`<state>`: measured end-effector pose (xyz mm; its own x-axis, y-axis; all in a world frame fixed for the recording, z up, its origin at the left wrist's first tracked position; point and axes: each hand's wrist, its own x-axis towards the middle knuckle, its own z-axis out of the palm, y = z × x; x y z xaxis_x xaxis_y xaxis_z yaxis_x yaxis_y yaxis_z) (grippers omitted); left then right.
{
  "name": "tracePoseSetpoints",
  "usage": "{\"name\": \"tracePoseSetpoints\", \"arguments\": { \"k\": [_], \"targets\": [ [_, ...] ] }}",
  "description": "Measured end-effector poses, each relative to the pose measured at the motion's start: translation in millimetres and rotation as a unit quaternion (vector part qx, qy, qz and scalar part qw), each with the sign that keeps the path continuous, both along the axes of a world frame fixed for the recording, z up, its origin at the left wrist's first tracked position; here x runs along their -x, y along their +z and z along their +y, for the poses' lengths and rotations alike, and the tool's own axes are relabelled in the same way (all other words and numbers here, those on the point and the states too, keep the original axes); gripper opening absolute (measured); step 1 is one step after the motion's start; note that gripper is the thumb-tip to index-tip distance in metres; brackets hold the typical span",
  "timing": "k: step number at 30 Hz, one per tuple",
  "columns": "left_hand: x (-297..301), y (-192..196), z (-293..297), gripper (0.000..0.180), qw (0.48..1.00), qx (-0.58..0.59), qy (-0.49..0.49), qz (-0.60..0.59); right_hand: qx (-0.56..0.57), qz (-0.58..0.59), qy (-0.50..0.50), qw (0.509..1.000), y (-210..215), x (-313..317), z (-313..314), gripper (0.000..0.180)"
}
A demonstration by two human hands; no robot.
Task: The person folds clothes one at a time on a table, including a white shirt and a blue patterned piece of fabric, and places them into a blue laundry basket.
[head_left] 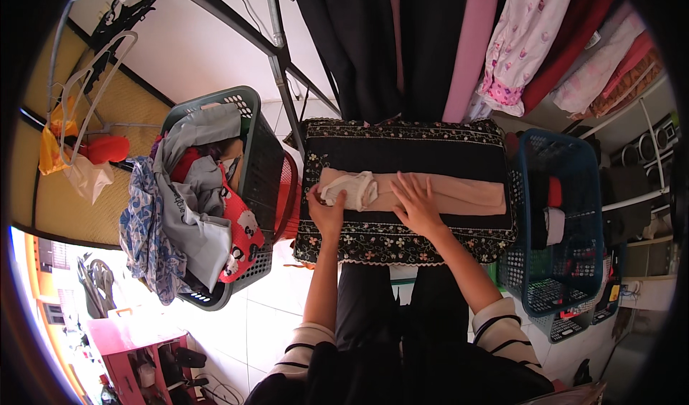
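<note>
The folded peach-coloured fabric garment (430, 193) is laid lengthwise across the middle of the black cloth-covered table with a floral border (402, 243), its cream-white waistband end (352, 189) turned toward the left edge. The left hand (326, 211) is closed around that cream end near the left edge, while the right hand (416, 204) is pressed flat on the garment's middle with fingers spread wide. A grey-green plastic laundry basket heaped with clothes (251, 103) is placed beside the left edge, and a blue plastic basket (574, 261) beside the right edge.
</note>
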<state>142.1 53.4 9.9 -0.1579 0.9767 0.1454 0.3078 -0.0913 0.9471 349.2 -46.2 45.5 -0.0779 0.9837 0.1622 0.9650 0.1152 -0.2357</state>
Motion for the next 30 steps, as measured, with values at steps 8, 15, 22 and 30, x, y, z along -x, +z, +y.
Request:
{"name": "tracePoseSetpoints", "arguments": {
  "k": [8, 15, 22, 30],
  "targets": [
    [-42.5, 34.8, -26.8, 0.065, 0.987, -0.158, -0.025, 0.025, 0.046, 0.160, -0.029, 0.986, -23.0, -1.2, -16.0, 0.060],
    [-84.6, 32.6, -44.9, 0.065, 0.958, -0.223, -0.151, 0.095, 0.055, 0.584, -0.116, 0.802, -36.8, -17.3, -5.6, 0.064],
    [-95.4, 28.1, -56.5, 0.062, 0.887, -0.279, -0.312, 0.195, 0.053, 0.733, -0.133, 0.665, -37.9, -28.9, -5.1, 0.055],
    [-74.6, 43.6, -46.6, 0.045, 0.948, -0.207, -0.227, 0.083, -0.006, 0.716, -0.190, 0.672, -40.8, -23.4, -6.4, 0.052]
  ]
}}
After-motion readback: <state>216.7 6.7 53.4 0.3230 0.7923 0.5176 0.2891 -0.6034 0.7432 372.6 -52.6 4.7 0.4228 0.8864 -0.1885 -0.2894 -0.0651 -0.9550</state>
